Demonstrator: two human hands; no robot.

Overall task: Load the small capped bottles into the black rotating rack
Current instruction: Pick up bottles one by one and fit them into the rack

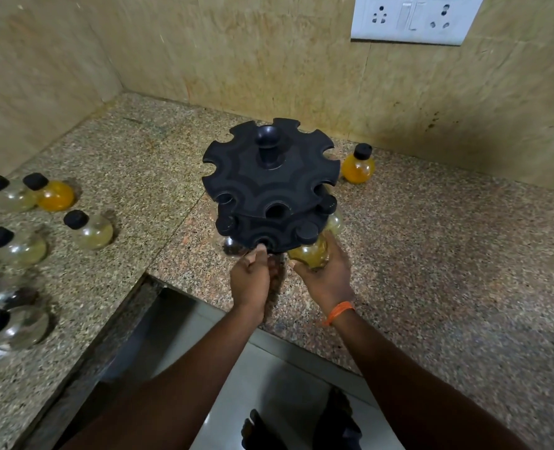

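Bottle (309, 254) upright at centre frame, neck up in a lower-tier notch of the rack (269, 177). Right hand (326, 277) wraps its belly from below; left hand (251, 280), just left, pinches that tier's rim. Spare bottles (90, 228) wait far left.

Dim, yellowish light falls from above, leaving soft, short shadows on the granite counter (431, 254) beside the bottles (26, 250) at the left, which look smeared. The black rack (269, 177) shows little surface detail. The left hand (251, 280), the right hand (327, 279) and the yellow bottle (309, 254) it grips are motion-blurred. Wide-angle distortion bows the wall tiles (269, 60).
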